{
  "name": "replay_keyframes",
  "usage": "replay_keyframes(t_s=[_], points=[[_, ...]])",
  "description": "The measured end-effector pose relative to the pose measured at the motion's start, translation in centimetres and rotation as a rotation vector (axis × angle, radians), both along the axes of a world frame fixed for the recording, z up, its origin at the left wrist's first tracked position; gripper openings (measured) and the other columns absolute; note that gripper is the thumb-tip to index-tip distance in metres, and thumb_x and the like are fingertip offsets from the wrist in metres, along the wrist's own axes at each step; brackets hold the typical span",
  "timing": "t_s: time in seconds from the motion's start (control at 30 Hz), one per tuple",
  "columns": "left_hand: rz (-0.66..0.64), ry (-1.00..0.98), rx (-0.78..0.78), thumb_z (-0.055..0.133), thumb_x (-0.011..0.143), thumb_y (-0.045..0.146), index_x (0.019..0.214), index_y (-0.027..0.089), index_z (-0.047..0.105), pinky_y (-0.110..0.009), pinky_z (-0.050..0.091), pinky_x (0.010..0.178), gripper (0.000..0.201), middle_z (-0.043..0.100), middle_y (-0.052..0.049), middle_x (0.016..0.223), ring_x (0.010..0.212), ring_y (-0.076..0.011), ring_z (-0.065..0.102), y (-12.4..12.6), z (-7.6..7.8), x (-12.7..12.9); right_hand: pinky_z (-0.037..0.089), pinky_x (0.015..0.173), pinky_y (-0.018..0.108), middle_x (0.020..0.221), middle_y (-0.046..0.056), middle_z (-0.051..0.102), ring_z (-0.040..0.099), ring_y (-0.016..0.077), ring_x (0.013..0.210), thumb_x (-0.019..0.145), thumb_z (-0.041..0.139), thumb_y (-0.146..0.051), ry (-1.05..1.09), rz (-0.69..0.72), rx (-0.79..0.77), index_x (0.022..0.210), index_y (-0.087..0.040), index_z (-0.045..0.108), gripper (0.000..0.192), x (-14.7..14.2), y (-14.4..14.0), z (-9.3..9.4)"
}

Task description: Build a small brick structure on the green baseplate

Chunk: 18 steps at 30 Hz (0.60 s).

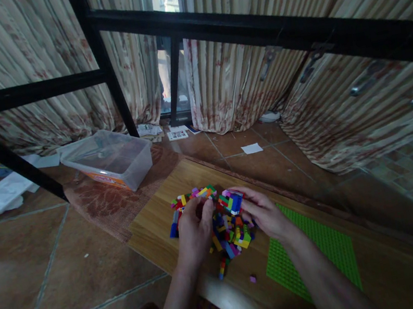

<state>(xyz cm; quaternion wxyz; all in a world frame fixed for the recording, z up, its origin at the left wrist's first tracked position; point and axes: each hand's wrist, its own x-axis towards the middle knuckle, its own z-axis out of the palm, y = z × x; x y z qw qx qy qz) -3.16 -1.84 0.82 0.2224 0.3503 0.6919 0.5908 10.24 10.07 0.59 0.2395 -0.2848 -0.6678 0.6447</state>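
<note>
a low wooden table (150, 224) stands on a brown tiled floor (96, 252), partly over a reddish mat (107, 208). patterned curtains (233, 76) hang along the far side behind a black metal frame (232, 23). a clear plastic bin (138, 160) sits on the mat beyond the table's left end, and a white sheet of paper (252, 148) lies on the tiles past the far edge. on the tabletop, a heap of small colourful bricks (230, 235) spreads between and under the hands; one purple brick (253, 278) lies apart on the near side, and a green studded baseplate (330, 244) rests flat to the right.

both forearms reach forward from the near edge, the right one crossing above the baseplate. the left hand (195, 230) is over the left part of the heap, its back turned up. the right hand (264, 213) comes in from the right, angled toward the left one.

the right fingers close around a multicoloured brick cluster (234, 202), its blue part by the fingertips. the left thumb and fingers curl with a narrow gap; whether they grip a brick cannot be told.
</note>
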Motion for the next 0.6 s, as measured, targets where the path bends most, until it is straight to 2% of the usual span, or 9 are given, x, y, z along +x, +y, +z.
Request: replay_keyframes(t_s=[0.07, 0.13, 0.23, 0.3, 0.37, 0.43, 0.5, 0.6], points=[[-0.027, -0.184, 0.094, 0.05, 0.09, 0.043, 0.1, 0.017, 0.066, -0.025, 0.047, 0.075, 0.032, 0.069, -0.004, 0.093, 0.087, -0.017, 0.062, 0.4, 0.4, 0.7, 0.041, 0.048, 0.024, 0.09, 0.005, 0.07, 0.051, 0.0115, 0.055, 0.08, 0.061, -0.049, 0.045, 0.024, -0.08, 0.119, -0.025, 0.064, 0.046, -0.2, -1.0, 0.5], [-0.034, -0.437, 0.159, 0.047, 0.091, 0.047, 0.109, 0.018, 0.065, -0.028, 0.048, 0.081, 0.039, 0.068, -0.006, 0.103, 0.097, -0.019, 0.062, 0.8, 0.8, 1.6, 0.046, 0.054, 0.027, 0.098, 0.006, 0.07, 0.057, 0.0149, 0.065, 0.079, 0.061, -0.051, 0.087, 0.038, -0.127, 0.117, -0.025, 0.065, 0.046, -0.6, -2.0, 0.7], [0.01, -0.809, 0.253, 0.045, 0.09, 0.051, 0.116, 0.017, 0.062, -0.03, 0.051, 0.08, 0.046, 0.068, -0.007, 0.106, 0.095, -0.0195, 0.065, 1.3, 0.9, 2.5, 0.052, 0.073, 0.034, 0.109, 0.006, 0.069, 0.063, 0.0212, 0.088, 0.081, 0.062, -0.049, 0.124, 0.059, -0.136, 0.118, -0.028, 0.065, 0.043, -1.5, -2.9, 0.6], [0.048, -0.908, 0.313, 0.052, 0.088, 0.048, 0.115, 0.017, 0.062, -0.029, 0.051, 0.084, 0.043, 0.068, -0.008, 0.11, 0.099, -0.0194, 0.064, 1.5, 0.8, 2.9, 0.05, 0.089, 0.039, 0.115, 0.005, 0.067, 0.062, 0.0229, 0.103, 0.082, 0.063, -0.046, 0.131, 0.051, -0.1, 0.117, -0.028, 0.065, 0.04, -2.1, -3.5, 0.6], [0.063, -0.89, 0.349, 0.053, 0.088, 0.046, 0.114, 0.017, 0.063, -0.03, 0.049, 0.089, 0.04, 0.067, -0.008, 0.115, 0.104, -0.0192, 0.063, 1.6, 0.7, 3.2, 0.046, 0.097, 0.04, 0.116, 0.004, 0.067, 0.061, 0.0222, 0.108, 0.085, 0.061, -0.045, 0.147, -0.035, -0.079, 0.116, -0.027, 0.065, 0.036, -2.8, -4.4, 0.8], [0.082, -0.792, 0.345, 0.049, 0.09, 0.047, 0.114, 0.018, 0.063, -0.031, 0.048, 0.091, 0.04, 0.067, -0.008, 0.115, 0.105, -0.0194, 0.062, 1.5, 0.7, 3.5, 0.046, 0.097, 0.038, 0.115, 0.004, 0.067, 0.062, 0.0205, 0.106, 0.09, 0.052, -0.046, 0.169, -0.183, -0.061, 0.114, -0.026, 0.064, 0.034, -3.6, -5.6, 1.3], [0.138, -0.615, 0.302, 0.047, 0.092, 0.047, 0.114, 0.018, 0.063, -0.031, 0.048, 0.093, 0.04, 0.067, -0.007, 0.114, 0.105, -0.0196, 0.062, 1.2, 0.9, 3.6, 0.046, 0.097, 0.035, 0.114, 0.004, 0.067, 0.061, 0.019, 0.106, 0.094, 0.043, -0.047, 0.157, -0.293, 0.011, 0.112, -0.024, 0.063, 0.035, -4.5, -6.9, 1.8], [0.189, -0.36, 0.211, 0.048, 0.091, 0.043, 0.11, 0.018, 0.066, -0.032, 0.048, 0.093, 0.036, 0.07, -0.007, 0.11, 0.104, -0.0205, 0.063, 0.5, 1.3, 3.3, 0.046, 0.094, 0.032, 0.108, 0.004, 0.067, 0.061, 0.0173, 0.104, 0.095, 0.041, -0.043, 0.149, -0.376, 0.131, 0.109, -0.023, 0.061, 0.031, -5.7, -8.0, 2.4]])
